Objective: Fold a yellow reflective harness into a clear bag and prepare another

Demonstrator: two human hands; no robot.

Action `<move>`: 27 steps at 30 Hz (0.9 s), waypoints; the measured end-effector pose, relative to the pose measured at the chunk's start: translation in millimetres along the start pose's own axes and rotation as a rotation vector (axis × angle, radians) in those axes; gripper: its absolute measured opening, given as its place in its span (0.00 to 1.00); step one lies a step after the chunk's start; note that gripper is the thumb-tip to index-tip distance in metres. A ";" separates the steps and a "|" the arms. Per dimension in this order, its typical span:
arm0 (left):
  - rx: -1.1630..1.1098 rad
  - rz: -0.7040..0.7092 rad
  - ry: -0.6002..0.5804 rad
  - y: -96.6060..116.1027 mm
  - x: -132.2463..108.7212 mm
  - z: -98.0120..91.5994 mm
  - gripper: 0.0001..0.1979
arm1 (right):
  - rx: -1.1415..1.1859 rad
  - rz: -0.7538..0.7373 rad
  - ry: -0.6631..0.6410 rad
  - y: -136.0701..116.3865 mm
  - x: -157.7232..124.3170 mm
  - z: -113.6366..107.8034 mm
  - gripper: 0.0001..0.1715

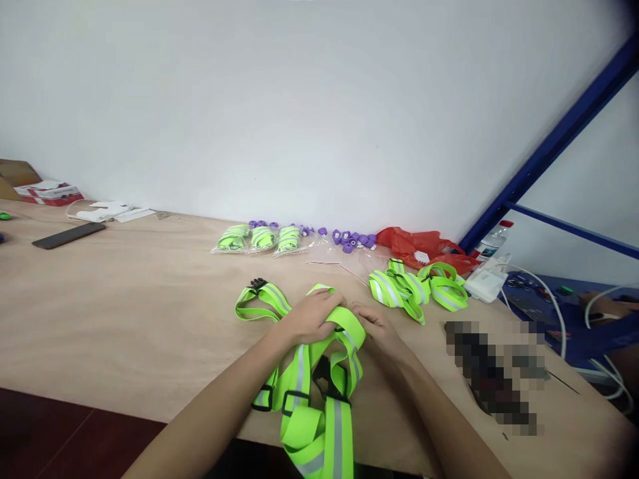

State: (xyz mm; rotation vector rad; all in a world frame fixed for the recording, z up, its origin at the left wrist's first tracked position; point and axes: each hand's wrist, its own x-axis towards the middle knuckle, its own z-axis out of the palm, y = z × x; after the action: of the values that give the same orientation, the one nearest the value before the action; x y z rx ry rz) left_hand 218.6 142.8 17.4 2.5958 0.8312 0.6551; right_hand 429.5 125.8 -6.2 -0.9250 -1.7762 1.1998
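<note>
A neon-green reflective strap harness (338, 432) with grey stripes and black buckles is between my hands, its lower part hanging over the table's front edge. My left hand (313, 318) is closed on the webbing, fingers curled over a loop of it. Close beside it, my right hand (380, 329) pinches the same strap at the right of that loop; its fingertips are partly hidden behind the band. A black buckle end (257, 285) of the harness lies on the table to the left of my hands.
Several bagged green straps (260, 238) lie by the wall, with purple pieces (352, 239) beside them. Loose green straps (399, 287), a red plastic bag (424, 245), a white adapter (486, 279) and a bottle (493, 241) are at right. A dark flat object (68, 235) lies left.
</note>
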 end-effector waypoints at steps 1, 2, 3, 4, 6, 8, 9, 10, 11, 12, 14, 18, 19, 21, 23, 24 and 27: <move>-0.011 0.001 -0.023 -1.5 -0.2 0.2 0.15 | 0.001 0.000 -0.007 0.6 0.5 -0.3 0.25; -0.021 0.005 -0.044 -2.7 -0.4 0.5 0.17 | 0.003 0.001 -0.013 1.5 0.9 -0.4 0.25; -0.032 0.008 -0.057 -3.6 -0.5 1.0 0.18 | 0.007 0.002 -0.021 2.4 1.3 -0.2 0.25; -0.044 0.012 -0.061 -3.9 -0.5 1.5 0.19 | 0.010 0.003 -0.028 3.2 1.5 0.3 0.25; -0.078 0.026 -0.058 -3.5 -0.1 2.4 0.17 | 0.009 0.012 -0.027 4.2 1.3 2.5 0.25; -0.111 0.039 -0.043 -2.7 0.5 3.6 0.14 | 0.008 0.045 0.008 4.5 0.6 5.7 0.24; -0.116 0.036 -0.033 -2.5 0.9 4.4 0.12 | 0.013 0.068 0.038 4.7 0.4 7.4 0.24; -0.112 0.023 -0.021 -2.6 1.2 5.4 0.11 | 0.022 0.089 0.076 4.9 0.3 8.8 0.24; -0.103 -0.001 -0.005 -3.0 1.6 6.5 0.10 | 0.031 0.100 0.117 5.1 0.6 9.9 0.25; -0.094 -0.036 0.014 -3.7 2.0 7.7 0.09 | 0.036 0.097 0.165 5.4 1.0 10.5 0.25; -0.099 -0.126 0.051 -5.5 2.9 10.1 0.08 | 0.023 0.053 0.275 5.8 1.8 10.5 0.24; -0.181 -0.344 0.130 -9.7 4.6 13.9 0.09 | -0.158 -0.101 0.416 2.8 -1.6 10.1 0.18; -0.196 -0.390 0.149 -10.9 4.9 14.6 0.10 | -0.229 -0.152 0.423 1.2 -3.5 11.2 0.18; -0.207 -0.457 0.178 -13.5 5.4 15.8 0.11 | -0.362 -0.249 0.402 -1.7 -7.1 15.0 0.20; -0.204 -0.498 0.197 -15.9 5.6 16.3 0.12 | -0.460 -0.309 0.334 -3.1 -8.6 20.2 0.17; -0.206 -0.514 0.206 -16.6 5.7 16.1 0.12 | -0.500 -0.319 0.296 -2.9 -8.3 22.9 0.13; -0.219 -0.541 0.227 -15.9 6.0 14.0 0.13 | -0.628 -0.284 0.252 0.6 -5.0 29.2 0.16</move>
State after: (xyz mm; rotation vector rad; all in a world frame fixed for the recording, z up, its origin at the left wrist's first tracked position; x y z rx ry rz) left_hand 223.0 156.3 0.6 1.9955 1.3759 0.8226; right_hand 405.7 110.6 -15.0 -1.0636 -2.0185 0.3201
